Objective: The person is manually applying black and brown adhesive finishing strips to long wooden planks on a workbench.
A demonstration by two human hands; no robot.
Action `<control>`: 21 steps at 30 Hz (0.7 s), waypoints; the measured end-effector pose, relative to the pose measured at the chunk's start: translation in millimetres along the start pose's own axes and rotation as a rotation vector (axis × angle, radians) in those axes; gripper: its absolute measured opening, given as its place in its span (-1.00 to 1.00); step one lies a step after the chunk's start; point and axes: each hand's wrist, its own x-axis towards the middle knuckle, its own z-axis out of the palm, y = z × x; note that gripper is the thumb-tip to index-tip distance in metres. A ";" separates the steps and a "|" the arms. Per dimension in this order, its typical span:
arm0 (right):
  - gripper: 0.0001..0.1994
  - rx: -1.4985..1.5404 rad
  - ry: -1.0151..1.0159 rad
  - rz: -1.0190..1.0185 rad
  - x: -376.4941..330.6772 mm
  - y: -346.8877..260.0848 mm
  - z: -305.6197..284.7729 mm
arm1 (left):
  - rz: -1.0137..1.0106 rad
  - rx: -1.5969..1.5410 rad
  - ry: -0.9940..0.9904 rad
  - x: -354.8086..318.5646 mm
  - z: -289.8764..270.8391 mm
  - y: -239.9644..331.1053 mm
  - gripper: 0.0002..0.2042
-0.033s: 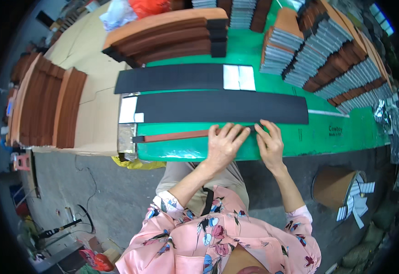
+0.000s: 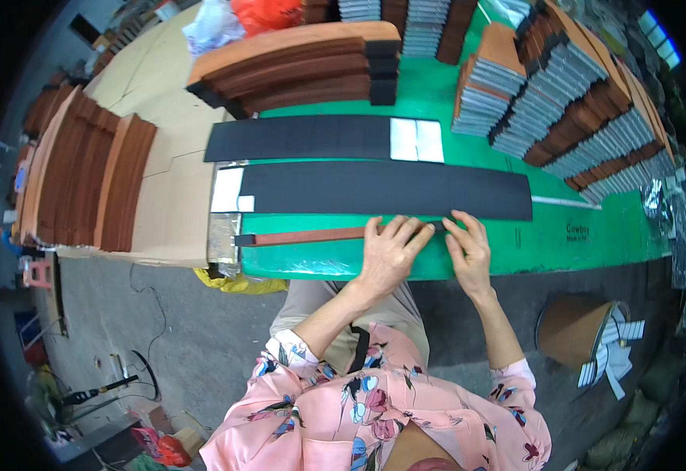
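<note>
Both hands, left (image 2: 387, 255) and right (image 2: 468, 253), flat, open-fingered, gripping nothing, pressing long thin reddish-brown strip (image 2: 303, 235) onto green desk (image 2: 578, 235). Brown cylindrical bin (image 2: 570, 331) holding white paper slips (image 2: 614, 357).

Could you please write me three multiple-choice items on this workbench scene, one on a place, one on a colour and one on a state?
1. Where does the brown strip lie?
A. On the near edge of the green table, under both hands
B. On the floor
C. On top of the far stacks

2. What colour is the long strip just beyond the hands?
A. White
B. Black
C. Yellow

3. How are the hands placed?
A. Raised above the table
B. Both flat, fingers spread, pressing down
C. One in a lap

Answers:
1. A: the strip runs along the table's near edge, under the left hand and towards the right hand.
2. B: the strip is black from end to end.
3. B: both palms face down with fingers spread on the work.
</note>
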 end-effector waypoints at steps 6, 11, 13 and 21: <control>-0.61 0.342 0.011 0.591 -2.2 15.0 -7.6 | -0.265 0.196 0.195 -32.3 -89.8 -27.4 -0.60; -0.50 0.460 -0.187 0.766 11.4 14.6 -11.3 | -0.792 0.312 0.264 -91.2 -132.7 -111.5 -0.71; -0.55 0.550 -0.254 0.837 15.6 10.7 -8.6 | -0.955 0.142 0.183 -97.3 -142.6 -119.1 -0.69; -0.64 0.646 -0.124 0.544 68.1 -54.3 -47.9 | -0.780 -0.591 0.535 -76.2 -210.3 -127.3 -0.75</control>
